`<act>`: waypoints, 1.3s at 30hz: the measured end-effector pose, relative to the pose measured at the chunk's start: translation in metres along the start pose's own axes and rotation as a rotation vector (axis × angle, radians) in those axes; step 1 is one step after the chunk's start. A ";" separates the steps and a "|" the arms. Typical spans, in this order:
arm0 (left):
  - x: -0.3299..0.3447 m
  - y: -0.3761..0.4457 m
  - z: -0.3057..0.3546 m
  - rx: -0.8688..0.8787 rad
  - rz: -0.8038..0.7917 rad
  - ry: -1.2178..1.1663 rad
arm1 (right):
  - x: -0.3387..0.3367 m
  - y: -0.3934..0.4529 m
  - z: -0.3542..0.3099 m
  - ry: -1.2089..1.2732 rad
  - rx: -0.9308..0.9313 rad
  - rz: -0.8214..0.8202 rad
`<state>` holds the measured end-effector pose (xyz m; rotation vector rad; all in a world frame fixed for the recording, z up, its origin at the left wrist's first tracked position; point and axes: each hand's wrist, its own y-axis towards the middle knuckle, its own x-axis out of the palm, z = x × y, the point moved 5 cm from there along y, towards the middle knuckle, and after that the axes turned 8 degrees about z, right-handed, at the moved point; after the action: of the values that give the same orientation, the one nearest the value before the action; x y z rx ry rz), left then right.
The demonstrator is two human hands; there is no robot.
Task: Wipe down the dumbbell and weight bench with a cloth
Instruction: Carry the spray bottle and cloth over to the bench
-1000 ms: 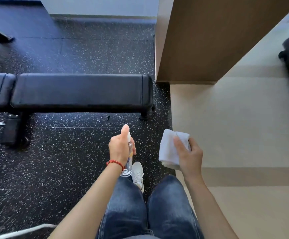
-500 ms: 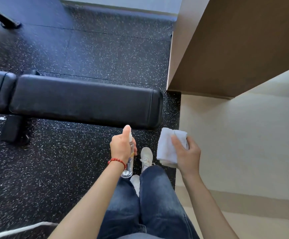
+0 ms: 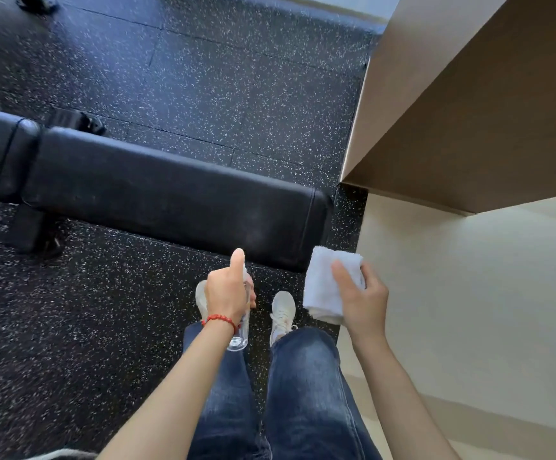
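Black rubber flooring (image 3: 203,78) flecked with white covers most of the ground, meeting pale smooth flooring (image 3: 469,310) on the right, where a tan boxy structure (image 3: 469,111) rises; its top runs out of frame. No dumbbell can be made out anywhere. The weight bench (image 3: 170,194) is cut off at the left edge, so only part of its black padded top shows, and its frame is mostly hidden beneath the pad apart from a dark foot (image 3: 34,234) on the near side and another dark part behind.

The bench lies just ahead of both hands, lower than them, its near right corner between the left hand (image 3: 228,293) and the right hand (image 3: 359,297). Its long axis runs from the left edge toward the right, slanting slightly nearer at the right end, which stops short of the pale floor.

The left hand is closed around a clear spray bottle (image 3: 240,330), thumb raised over the top; the nozzle is hidden behind the hand, so its direction cannot be told. A red bead bracelet (image 3: 220,319) circles that wrist. The right hand grips a folded white cloth (image 3: 326,287), thumb pressed across its face, held in the air clear of the bench. Below are blue jeans (image 3: 303,393) and white shoes (image 3: 283,310), the left shoe mostly hidden by the left hand.
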<state>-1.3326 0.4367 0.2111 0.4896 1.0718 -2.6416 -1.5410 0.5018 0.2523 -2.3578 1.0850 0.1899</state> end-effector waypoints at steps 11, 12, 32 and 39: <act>-0.078 0.081 0.025 -0.028 0.065 -0.074 | 0.114 -0.022 -0.035 -0.078 -0.018 -0.086; -0.090 0.092 0.028 -0.023 0.063 -0.075 | 0.129 -0.027 -0.039 -0.081 -0.018 -0.086; -0.284 0.248 0.055 -0.069 0.167 -0.140 | 0.375 -0.120 -0.096 -0.148 -0.068 -0.236; -0.321 0.274 0.056 -0.103 0.314 -0.215 | 0.427 -0.123 -0.114 -0.196 -0.095 -0.337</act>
<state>-0.9566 0.2384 0.2049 0.3133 0.9703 -2.2921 -1.1756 0.2244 0.2550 -2.5026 0.5882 0.3455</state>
